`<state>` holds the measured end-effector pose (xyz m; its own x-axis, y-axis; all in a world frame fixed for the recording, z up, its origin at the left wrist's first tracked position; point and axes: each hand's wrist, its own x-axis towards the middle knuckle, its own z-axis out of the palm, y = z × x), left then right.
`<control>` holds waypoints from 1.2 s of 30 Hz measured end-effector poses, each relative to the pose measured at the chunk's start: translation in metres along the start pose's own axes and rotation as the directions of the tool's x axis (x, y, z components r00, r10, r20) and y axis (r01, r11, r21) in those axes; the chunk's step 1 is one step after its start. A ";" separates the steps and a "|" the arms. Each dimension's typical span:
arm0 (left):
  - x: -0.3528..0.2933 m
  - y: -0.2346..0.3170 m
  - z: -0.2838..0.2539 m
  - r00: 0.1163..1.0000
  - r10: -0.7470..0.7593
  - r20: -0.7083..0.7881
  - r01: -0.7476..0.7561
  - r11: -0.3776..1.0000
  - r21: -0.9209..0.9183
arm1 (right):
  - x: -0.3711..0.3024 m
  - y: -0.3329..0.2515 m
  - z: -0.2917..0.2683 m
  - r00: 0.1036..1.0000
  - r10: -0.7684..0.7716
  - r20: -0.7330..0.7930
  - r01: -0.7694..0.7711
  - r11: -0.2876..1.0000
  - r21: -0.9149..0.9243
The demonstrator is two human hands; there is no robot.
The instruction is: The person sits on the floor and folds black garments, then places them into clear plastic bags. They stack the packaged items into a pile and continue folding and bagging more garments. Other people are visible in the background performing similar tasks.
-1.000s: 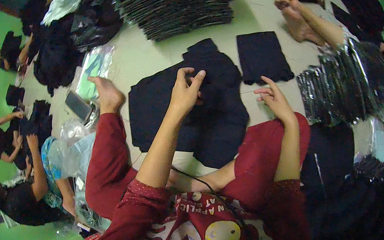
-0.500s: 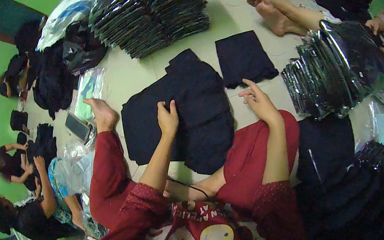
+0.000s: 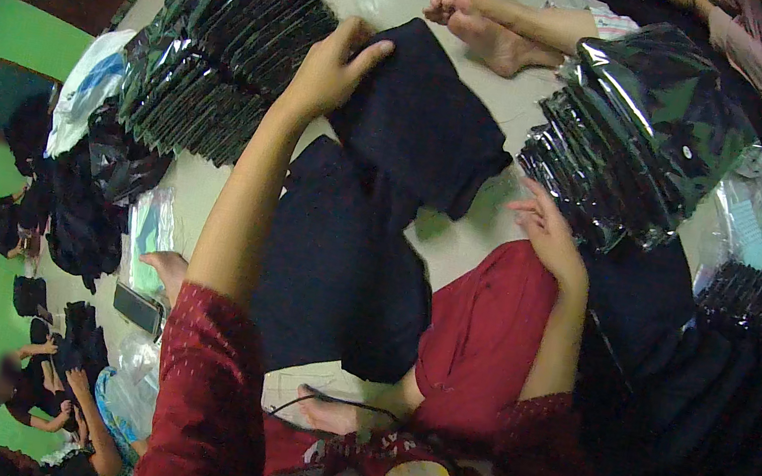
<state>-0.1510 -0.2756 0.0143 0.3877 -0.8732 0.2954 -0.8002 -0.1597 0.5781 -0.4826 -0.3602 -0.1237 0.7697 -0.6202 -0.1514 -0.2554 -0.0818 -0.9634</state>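
My left hand (image 3: pixel 326 73) reaches far forward and is closed on the left corner of a folded black garment (image 3: pixel 420 124), the thumb lying over its edge. This folded piece overlaps the far part of another black garment (image 3: pixel 333 285), which lies spread on the floor between my legs. Over my right knee, my right hand (image 3: pixel 553 237) hangs with its fingers apart and holds nothing. It is nearest to a stack of black garments in clear plastic bags (image 3: pixel 609 140) and does not appear to touch the folded piece.
Another tall stack of bagged black garments (image 3: pixel 226 51) stands at the far left. A phone (image 3: pixel 137 308) lies by my left foot. More black cloth (image 3: pixel 641 282) lies at my right. A co-worker's bare feet (image 3: pixel 486 34) stretch in from the far right; other people sit along the left wall.
My left hand has moved forward from the spread garment and taken hold of the folded one. My right hand has dropped slightly nearer me. The whole view has shifted.
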 end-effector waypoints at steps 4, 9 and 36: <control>-0.015 -0.036 0.028 0.992 0.015 -0.126 0.018 0.966 0.259 | 0.002 0.009 -0.002 1.000 -0.011 -0.007 0.011 1.000 0.029; -0.176 -0.009 0.058 0.998 0.041 0.045 -0.044 0.997 0.057 | 0.001 0.003 0.003 0.999 -0.029 0.015 0.028 0.998 0.054; -0.350 -0.002 0.060 0.744 -0.592 0.309 0.661 0.588 -0.466 | -0.020 -0.065 0.092 0.926 -0.092 0.365 0.074 0.995 0.063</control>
<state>-0.3125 0.0030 -0.1362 0.6211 -0.6974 -0.3577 -0.0009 -0.4570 0.8894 -0.4277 -0.2704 -0.0785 0.9502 -0.2821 -0.1323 -0.1602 -0.0779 -0.9840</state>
